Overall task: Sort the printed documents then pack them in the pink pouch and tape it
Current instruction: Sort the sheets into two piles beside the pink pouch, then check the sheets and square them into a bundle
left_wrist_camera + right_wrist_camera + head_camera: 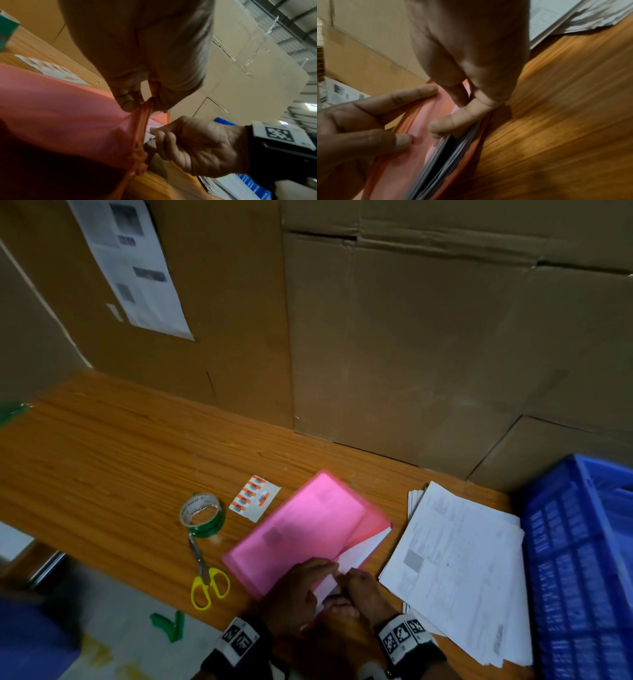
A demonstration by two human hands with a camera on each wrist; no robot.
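The pink pouch (301, 529) lies flat on the wooden table (120, 446), its mouth toward me. White printed documents (366, 546) stick out of the mouth. My left hand (308, 580) pinches the pouch's upper edge (142, 108) between thumb and fingers and holds the mouth apart. My right hand (356, 583) has its curled fingers on the sheets (149, 135) at the opening. In the right wrist view the sheet edges (447, 155) sit inside the pouch (423, 129) under a finger of my right hand (453, 119). A green tape roll (202, 515) stands left of the pouch.
A loose stack of printed sheets (459, 570) lies to the right, beside a blue crate (582, 559). Yellow-handled scissors (207, 573) lie below the tape. A label sheet (255, 498) rests behind the pouch. Cardboard boxes (411, 354) wall off the back of the table.
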